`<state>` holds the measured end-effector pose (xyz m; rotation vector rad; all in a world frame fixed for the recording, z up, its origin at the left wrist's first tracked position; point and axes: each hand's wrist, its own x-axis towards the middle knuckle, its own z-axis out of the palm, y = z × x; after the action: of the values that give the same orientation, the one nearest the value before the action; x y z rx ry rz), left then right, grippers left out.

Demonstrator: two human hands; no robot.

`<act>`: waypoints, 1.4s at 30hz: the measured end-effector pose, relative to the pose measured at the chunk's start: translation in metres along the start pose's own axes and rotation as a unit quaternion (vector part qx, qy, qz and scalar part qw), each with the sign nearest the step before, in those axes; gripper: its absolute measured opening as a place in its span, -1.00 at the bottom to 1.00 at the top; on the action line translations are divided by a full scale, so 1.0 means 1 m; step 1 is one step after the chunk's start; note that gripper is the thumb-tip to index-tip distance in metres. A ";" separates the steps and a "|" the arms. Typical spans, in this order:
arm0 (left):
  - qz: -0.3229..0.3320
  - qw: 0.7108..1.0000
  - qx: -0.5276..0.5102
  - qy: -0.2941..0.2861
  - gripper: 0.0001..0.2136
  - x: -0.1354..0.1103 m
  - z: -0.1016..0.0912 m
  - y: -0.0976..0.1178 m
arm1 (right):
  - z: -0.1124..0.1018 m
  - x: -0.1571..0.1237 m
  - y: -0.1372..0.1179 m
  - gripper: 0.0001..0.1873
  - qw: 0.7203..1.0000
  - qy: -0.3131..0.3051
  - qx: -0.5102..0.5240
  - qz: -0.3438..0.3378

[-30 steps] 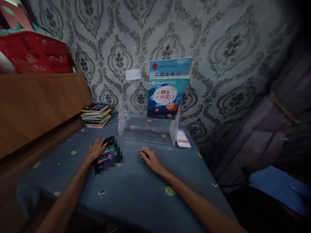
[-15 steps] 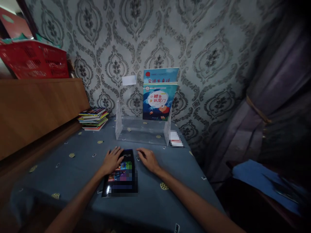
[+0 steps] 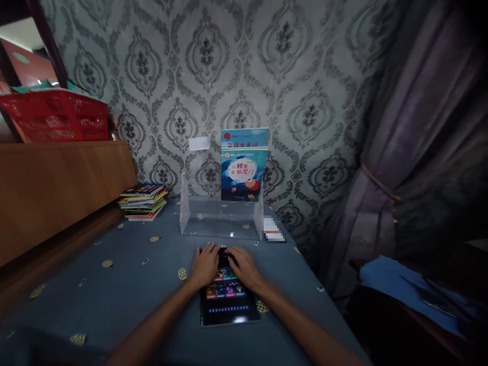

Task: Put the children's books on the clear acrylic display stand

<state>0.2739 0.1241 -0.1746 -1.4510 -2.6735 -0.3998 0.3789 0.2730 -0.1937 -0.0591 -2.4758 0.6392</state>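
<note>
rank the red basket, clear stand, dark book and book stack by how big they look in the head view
1. red basket and clear stand, about alike
2. dark book, nearest the camera
3. book stack

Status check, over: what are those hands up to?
Left hand, right hand open on far end of dark book. Book flat on blue tablecloth. Clear book stand just beyond, untouched.
</note>
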 end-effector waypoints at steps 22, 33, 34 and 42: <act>0.092 0.995 -0.019 0.010 -0.55 0.033 0.019 0.018 | -0.024 -0.008 0.009 -0.43 0.987 -0.094 -0.097 0.093; 0.134 0.991 -0.022 0.006 -0.52 0.038 0.028 0.013 | -0.025 -0.006 0.004 -0.40 0.979 -0.108 -0.114 0.128; 0.136 0.990 -0.018 0.007 -0.51 0.038 0.027 0.014 | -0.023 -0.007 0.005 -0.40 0.980 -0.102 -0.117 0.127; 0.100 0.995 -0.006 -0.001 -0.47 0.034 0.021 0.025 | -0.017 -0.011 0.005 -0.43 0.979 -0.090 -0.137 0.120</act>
<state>0.2773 0.1703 -0.1836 -1.7026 -2.4992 -0.4001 0.3963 0.2823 -0.1893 -0.4285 -2.7422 0.4102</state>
